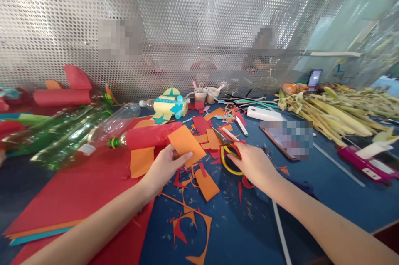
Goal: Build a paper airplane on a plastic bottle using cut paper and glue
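My left hand [164,168] pinches an orange paper piece [186,144] and holds it just above the blue table [237,231]. My right hand [254,164] rests on the yellow handles of a pair of scissors [225,144], whose blades point up and left; its fingers curl at the handle loop. Red and orange paper scraps [206,183] lie scattered between and below both hands. A bottle wrapped in red paper [149,135] lies just behind my left hand.
Green and clear plastic bottles [62,136] lie at the left, above red paper sheets [77,190]. A yellow bottle craft [168,107] stands behind. Dried corn husks [336,111], a pink tool [368,165] and a white case [264,114] fill the right. A perforated metal screen [187,19] closes the back.
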{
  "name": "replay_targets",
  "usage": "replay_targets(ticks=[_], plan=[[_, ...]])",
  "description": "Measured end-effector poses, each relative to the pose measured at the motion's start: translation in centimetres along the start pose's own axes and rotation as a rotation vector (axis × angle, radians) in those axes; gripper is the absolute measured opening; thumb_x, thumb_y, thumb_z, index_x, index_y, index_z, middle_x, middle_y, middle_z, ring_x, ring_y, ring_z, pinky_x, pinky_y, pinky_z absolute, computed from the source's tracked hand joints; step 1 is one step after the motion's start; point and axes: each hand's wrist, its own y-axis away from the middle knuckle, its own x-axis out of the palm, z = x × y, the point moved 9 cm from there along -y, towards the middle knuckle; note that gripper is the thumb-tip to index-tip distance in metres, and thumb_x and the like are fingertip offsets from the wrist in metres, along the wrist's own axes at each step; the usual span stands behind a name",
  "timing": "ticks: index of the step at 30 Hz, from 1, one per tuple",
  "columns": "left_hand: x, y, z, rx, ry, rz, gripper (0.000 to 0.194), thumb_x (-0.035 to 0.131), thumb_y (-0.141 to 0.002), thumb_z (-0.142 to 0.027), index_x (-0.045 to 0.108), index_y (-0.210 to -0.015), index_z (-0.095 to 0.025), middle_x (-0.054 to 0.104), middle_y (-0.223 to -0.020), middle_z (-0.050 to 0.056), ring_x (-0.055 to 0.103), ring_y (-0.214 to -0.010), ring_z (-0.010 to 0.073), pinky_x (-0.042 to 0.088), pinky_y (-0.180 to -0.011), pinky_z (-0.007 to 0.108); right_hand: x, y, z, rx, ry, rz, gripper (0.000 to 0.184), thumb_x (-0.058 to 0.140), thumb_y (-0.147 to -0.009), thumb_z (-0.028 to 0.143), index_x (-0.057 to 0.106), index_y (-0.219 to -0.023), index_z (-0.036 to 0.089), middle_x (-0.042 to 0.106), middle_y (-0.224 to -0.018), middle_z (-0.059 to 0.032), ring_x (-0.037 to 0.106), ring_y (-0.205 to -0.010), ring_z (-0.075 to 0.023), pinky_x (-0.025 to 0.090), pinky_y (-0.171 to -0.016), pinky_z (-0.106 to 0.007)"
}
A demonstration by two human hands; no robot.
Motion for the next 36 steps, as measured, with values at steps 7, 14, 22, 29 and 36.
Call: replay_targets(ticks=[7, 14, 22, 29, 36], plan=[[-0.5, -0.2, 0.4, 0.008, -0.038, -0.046, 0.039, 0.066, -0.075, -0.046, 0.064, -0.102, -0.017, 0.075, -0.097, 0.007, 0.069, -0.091, 0.0274, 0.055, -0.081, 0.038, -1.2, 0.5, 1.5, -0.180, 0.021, -0.133, 0.015, 0.057, -0.087, 0.022, 0.067, -0.094, 0.012, 0.066, -0.095, -0.0175, 0.063, -0.094, -0.0315, 0.053, -0.081, -0.046], [-1.1, -0.6, 0.0, 0.089, -0.140, -0.062, 0.050, 0.064, -0.075, -0.046, 0.056, -0.114, -0.014, 0.069, -0.111, 0.012, 0.066, -0.099, 0.0288, 0.053, -0.085, 0.041, 0.0, 1.4, 4.8, -0.514, -0.173, -0.193, 0.023, 0.050, -0.090, 0.016, 0.067, -0.105, 0.012, 0.059, -0.126, -0.0162, 0.050, -0.122, -0.0302, 0.044, -0.101, -0.048], [-2.1, -1.4, 0.1, 0.222, -0.490, -0.067, 0.068, 0.062, -0.078, -0.030, 0.029, -0.138, -0.025, 0.066, -0.091, 0.002, 0.067, -0.078, 0.0223, 0.053, -0.077, 0.040, -1.9, 1.2, 3.2, -0.448, -0.364, -0.297, 0.027, 0.041, -0.093, 0.016, 0.063, -0.108, 0.017, 0.066, -0.113, -0.0122, 0.061, -0.108, -0.0238, 0.049, -0.096, -0.045], [0.8, 3.0, -5.3, 0.763, -1.182, -0.331, 0.022, 0.059, -0.083, -0.028, 0.066, -0.103, -0.022, 0.050, -0.098, 0.008, 0.054, -0.091, 0.0248, 0.048, -0.082, 0.042, -5.7, 3.0, 2.0, -0.359, -0.662, -0.448, 0.012, 0.056, -0.086, 0.017, 0.064, -0.090, 0.025, 0.069, -0.091, -0.0032, 0.066, -0.091, -0.0197, 0.053, -0.084, -0.036], [4.3, 4.3, -3.2, 0.522, -0.656, 0.120, 0.019, 0.064, -0.079, -0.031, 0.058, -0.094, -0.021, 0.064, -0.086, 0.001, 0.062, -0.078, 0.0159, 0.052, -0.073, 0.028, -3.7, 4.3, 4.7, -0.415, -0.936, -0.190, 0.020, 0.058, -0.084, 0.016, 0.062, -0.102, 0.023, 0.070, -0.095, -0.0030, 0.067, -0.083, -0.0155, 0.056, -0.077, -0.030]])
